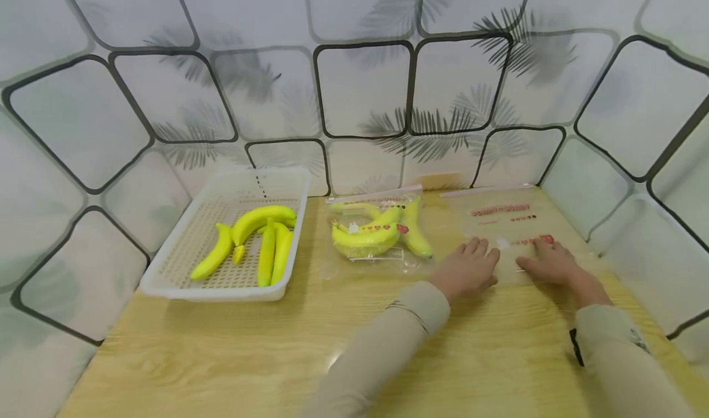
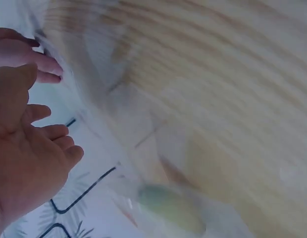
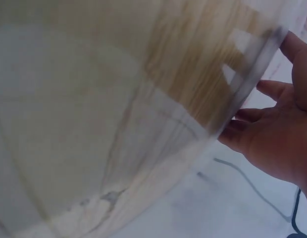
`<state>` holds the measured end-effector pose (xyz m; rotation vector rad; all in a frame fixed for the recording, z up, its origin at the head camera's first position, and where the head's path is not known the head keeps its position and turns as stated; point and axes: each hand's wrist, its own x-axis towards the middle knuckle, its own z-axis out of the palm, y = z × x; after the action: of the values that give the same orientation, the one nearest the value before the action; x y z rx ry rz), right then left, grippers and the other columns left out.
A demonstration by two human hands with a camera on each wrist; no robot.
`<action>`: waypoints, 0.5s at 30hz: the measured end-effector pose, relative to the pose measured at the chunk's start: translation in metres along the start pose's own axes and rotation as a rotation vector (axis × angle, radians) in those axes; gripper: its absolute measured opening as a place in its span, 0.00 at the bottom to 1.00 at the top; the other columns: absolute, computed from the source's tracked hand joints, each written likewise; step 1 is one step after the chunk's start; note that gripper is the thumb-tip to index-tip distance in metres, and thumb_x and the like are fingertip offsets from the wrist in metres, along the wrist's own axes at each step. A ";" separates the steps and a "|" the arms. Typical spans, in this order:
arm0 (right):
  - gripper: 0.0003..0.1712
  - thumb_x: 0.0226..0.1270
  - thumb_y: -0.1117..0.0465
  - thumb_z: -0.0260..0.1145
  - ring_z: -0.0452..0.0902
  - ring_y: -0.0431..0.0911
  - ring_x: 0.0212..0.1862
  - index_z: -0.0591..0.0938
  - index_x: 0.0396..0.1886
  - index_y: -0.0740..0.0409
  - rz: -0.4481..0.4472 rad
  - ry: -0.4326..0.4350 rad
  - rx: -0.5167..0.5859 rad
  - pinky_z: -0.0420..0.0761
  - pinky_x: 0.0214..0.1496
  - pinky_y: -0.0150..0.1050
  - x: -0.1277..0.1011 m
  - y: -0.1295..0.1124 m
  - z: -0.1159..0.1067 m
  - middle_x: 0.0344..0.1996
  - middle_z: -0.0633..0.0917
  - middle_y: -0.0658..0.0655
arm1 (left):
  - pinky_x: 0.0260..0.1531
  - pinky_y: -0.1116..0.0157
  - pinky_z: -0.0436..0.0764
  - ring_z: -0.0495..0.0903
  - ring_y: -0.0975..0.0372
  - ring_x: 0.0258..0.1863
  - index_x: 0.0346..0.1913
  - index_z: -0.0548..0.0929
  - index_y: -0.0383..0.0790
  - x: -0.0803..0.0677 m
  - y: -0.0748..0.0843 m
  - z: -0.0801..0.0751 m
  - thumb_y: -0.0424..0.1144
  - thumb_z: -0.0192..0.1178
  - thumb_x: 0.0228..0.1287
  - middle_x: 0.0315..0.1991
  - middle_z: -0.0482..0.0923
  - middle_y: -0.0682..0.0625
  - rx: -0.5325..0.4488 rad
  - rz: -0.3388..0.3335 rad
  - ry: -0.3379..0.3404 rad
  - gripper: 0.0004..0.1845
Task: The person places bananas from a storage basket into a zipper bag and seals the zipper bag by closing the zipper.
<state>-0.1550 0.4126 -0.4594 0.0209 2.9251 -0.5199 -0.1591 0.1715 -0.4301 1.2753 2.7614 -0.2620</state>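
A clear zip bag [image 1: 498,221] with red print lies flat on the wooden table at the right, and no fruit shows in it. My right hand [image 1: 551,263] rests on its lower right part with the fingers extended. At the bag's lower left edge is my left hand [image 1: 465,267], its fingers relaxed and gripping nothing. Left of that hand, a second clear zip bag [image 1: 338,264] holds several yellow bananas [image 1: 365,236]. Both wrist views are blurred; the left hand [image 2: 34,153] and right hand [image 3: 272,124] show loosely spread fingers there.
A white perforated basket [image 1: 213,293] stands at the left of the table [image 1: 221,356], with several bananas [image 1: 263,218] inside. Behind the bags, a small tan object [image 1: 437,180] is by the wall. Patterned fabric walls [image 1: 365,92] enclose the table's back and sides.
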 end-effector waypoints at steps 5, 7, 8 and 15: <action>0.45 0.73 0.46 0.57 0.51 0.84 0.63 0.60 0.66 0.85 -0.024 -0.055 -0.053 0.58 0.58 0.77 -0.001 -0.018 0.004 0.61 0.64 0.87 | 0.73 0.62 0.57 0.48 0.60 0.77 0.78 0.52 0.55 0.012 0.010 0.009 0.65 0.39 0.74 0.78 0.49 0.51 -0.005 -0.097 -0.022 0.36; 0.44 0.72 0.47 0.58 0.55 0.84 0.61 0.61 0.65 0.84 -0.018 -0.067 -0.066 0.62 0.56 0.77 -0.005 -0.025 0.003 0.59 0.65 0.88 | 0.73 0.62 0.57 0.49 0.59 0.77 0.79 0.52 0.56 0.011 0.009 0.013 0.68 0.41 0.71 0.78 0.50 0.50 -0.018 -0.135 -0.038 0.39; 0.43 0.72 0.47 0.57 0.56 0.85 0.60 0.61 0.65 0.84 -0.013 -0.074 -0.068 0.64 0.55 0.76 -0.007 -0.027 0.002 0.59 0.65 0.89 | 0.73 0.62 0.57 0.50 0.60 0.77 0.79 0.52 0.57 0.010 0.009 0.015 0.70 0.41 0.70 0.78 0.50 0.50 -0.029 -0.147 -0.048 0.40; 0.36 0.77 0.52 0.51 0.60 0.83 0.59 0.63 0.62 0.85 -0.011 -0.058 -0.091 0.66 0.57 0.72 -0.012 -0.022 -0.003 0.56 0.69 0.88 | 0.73 0.63 0.55 0.49 0.59 0.77 0.79 0.52 0.55 0.013 0.017 0.017 0.71 0.39 0.69 0.79 0.48 0.49 -0.081 -0.141 -0.098 0.42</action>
<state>-0.1451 0.3928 -0.4470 -0.0209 2.8905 -0.3818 -0.1542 0.1885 -0.4507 1.0231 2.7508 -0.2140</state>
